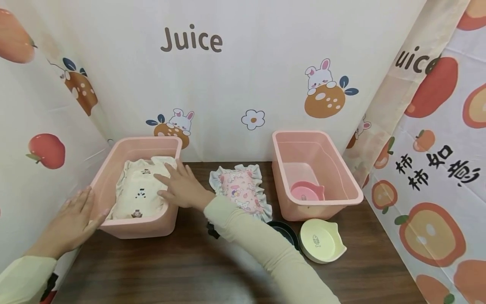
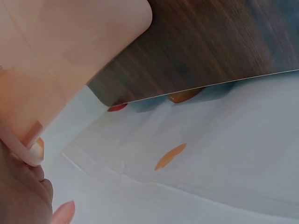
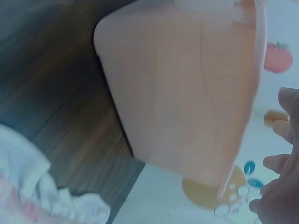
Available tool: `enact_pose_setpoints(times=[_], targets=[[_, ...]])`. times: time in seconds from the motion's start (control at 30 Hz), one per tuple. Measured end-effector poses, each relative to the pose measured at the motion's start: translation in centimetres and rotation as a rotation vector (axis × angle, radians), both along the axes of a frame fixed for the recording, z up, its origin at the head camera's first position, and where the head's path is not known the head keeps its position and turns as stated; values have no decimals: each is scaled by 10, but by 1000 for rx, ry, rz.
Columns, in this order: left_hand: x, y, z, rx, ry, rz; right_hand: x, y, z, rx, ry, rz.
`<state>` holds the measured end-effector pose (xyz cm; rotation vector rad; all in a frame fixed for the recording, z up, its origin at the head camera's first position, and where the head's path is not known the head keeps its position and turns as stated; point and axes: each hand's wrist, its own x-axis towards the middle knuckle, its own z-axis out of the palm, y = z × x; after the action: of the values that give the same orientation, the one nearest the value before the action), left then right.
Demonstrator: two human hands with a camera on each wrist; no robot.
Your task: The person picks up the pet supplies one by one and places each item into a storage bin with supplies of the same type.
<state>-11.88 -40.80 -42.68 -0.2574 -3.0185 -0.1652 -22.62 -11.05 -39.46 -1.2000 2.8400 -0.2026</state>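
Observation:
A cream ruffled cushion (image 1: 141, 192) printed with small animal figures lies inside the left pink bin (image 1: 138, 230). My left hand (image 1: 74, 219) rests at that bin's left rim, fingers straight and thumb spread toward the near corner. In the left wrist view the left hand (image 2: 25, 196) shows partly, beside the bin wall (image 2: 70, 46). My right hand (image 1: 184, 185) reaches over the right rim, its fingers spread above the cushion's right side; whether they touch it I cannot tell. The right wrist view has the right hand (image 3: 282, 179) by the bin's rim (image 3: 258, 70).
A pink ruffled cushion (image 1: 241, 190) lies on the dark wooden table (image 1: 152, 270), partly behind my right forearm. The right pink bin (image 1: 319, 209) holds a pink cat-shaped bowl (image 1: 305, 192). Before it are a yellow bowl (image 1: 320, 242) and a dark bowl (image 1: 282, 230). Printed curtains surround the table.

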Motion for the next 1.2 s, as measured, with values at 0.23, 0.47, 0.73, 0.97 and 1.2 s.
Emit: enact_pose_setpoints(times=[0.23,0.47,0.73,0.97,1.2], targets=[[0,-1,-1,-11,0,-6,-14,46,-8,-107,7,-89],[0,-1,-1,-4,0,-5,-19,86,-30,-137,-64,-197],[1,0,-3,-3,-8,13,-22,120,-59,-143,-144,-309],[1,-3,-5,0,11,-7,-20,136,-84,-142,-121,-362],[0,-3,-4,7,25,-13,-16,145,-102,-124,-143,-386]])
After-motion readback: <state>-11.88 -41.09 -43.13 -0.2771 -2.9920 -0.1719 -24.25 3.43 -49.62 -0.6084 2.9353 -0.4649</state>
